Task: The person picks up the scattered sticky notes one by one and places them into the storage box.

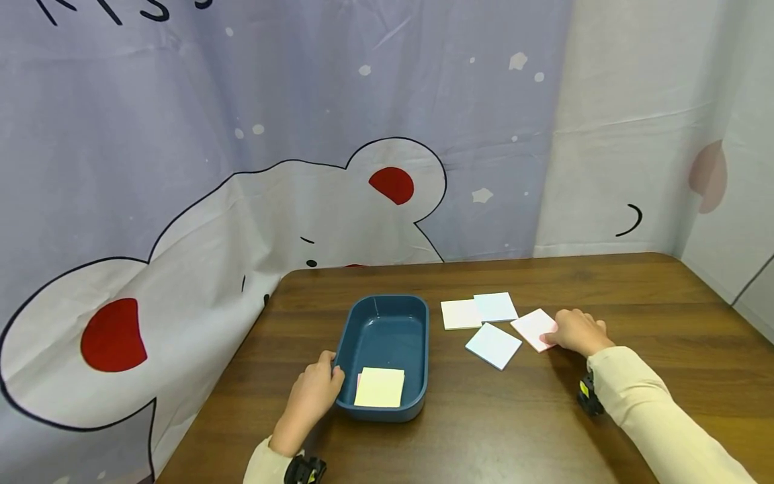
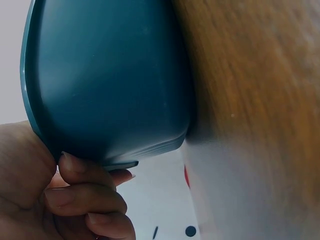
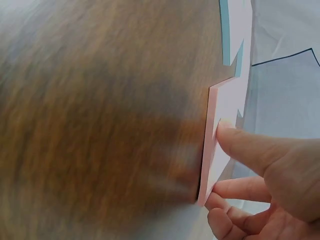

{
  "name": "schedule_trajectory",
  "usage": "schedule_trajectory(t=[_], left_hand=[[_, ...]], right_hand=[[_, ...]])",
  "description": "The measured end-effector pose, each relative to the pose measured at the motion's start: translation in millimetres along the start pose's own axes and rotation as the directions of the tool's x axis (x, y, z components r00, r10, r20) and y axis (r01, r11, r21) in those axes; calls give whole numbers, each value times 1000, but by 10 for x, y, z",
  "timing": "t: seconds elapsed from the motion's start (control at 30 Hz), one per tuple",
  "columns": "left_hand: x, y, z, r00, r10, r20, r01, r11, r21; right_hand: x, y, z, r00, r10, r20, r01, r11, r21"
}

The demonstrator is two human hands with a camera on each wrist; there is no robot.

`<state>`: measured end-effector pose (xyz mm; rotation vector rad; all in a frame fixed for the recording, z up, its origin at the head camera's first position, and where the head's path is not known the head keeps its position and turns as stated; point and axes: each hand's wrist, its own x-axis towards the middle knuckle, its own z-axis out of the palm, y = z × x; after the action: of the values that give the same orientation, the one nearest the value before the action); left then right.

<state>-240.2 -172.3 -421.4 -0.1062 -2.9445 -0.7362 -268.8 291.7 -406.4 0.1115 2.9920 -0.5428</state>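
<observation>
My left hand (image 1: 314,390) grips the left rim of a dark blue rectangular bin (image 1: 387,415), fingers curled at its edge in the left wrist view. Inside the bin's near end lies a pale yellow sticky note pad (image 1: 379,388), with a pink edge showing beneath it. Over on the right, my right hand (image 1: 577,331) pinches a pink sticky note pad (image 3: 210,145) at one corner. The thumb (image 3: 235,137) rests on its top face and the other fingers meet its edge. The pad appears to lie flat or nearly so; whether it is lifted I cannot tell.
Left of the pink pad lie two light blue sticky note pads, the nearer pad (image 1: 494,346) and the farther pad (image 1: 497,306), plus a cream pad (image 1: 459,314) touching the farther one. A printed cloth (image 1: 484,134) hangs behind the brown wooden table (image 1: 484,430).
</observation>
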Motion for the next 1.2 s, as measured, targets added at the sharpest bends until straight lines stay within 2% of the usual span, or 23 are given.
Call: schedule_trajectory(t=[0.17,0.83,1.2], left_hand=[[-4,9,-8,1000,6,-3,-6,1000,-1],[9,2,-17,1000,-1,-3,1,1000,4],[5,4,2,1000,-6,1,6,1000,5]], right_hand=[[1,-17,-15,1000,23,7,-23,999,31],[35,-18,-13,998,59,34,-61,997,46],[-1,57,-1,998,22,-57,-19,998,61]])
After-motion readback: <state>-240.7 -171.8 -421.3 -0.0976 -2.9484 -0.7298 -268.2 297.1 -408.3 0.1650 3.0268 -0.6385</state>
